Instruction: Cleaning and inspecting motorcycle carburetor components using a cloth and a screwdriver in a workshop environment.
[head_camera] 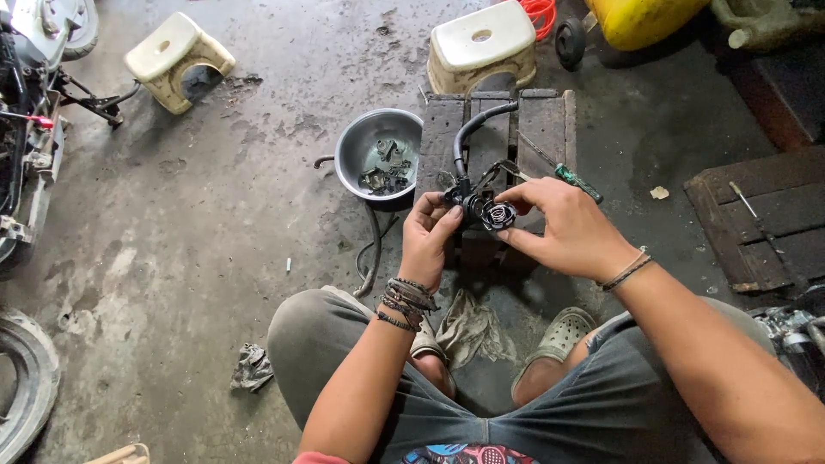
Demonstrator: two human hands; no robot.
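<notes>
My left hand (pixel 427 236) grips a small dark metal engine part (pixel 472 204) with a curved black rubber hose (pixel 475 129) rising from it. My right hand (pixel 563 225) pinches a round black coiled piece (pixel 498 215) at the part's right side. Both hands hold the assembly above a low wooden pallet (pixel 541 125). Bracelets circle both wrists.
A metal bowl (pixel 359 142) with several small parts sits left of the pallet. A green-handled screwdriver (pixel 576 182) lies on the pallet. Two pale plastic stools (pixel 176 58) (pixel 481 45) stand behind. A rag (pixel 471 331) lies between my feet; a motorbike (pixel 30 112) is at left.
</notes>
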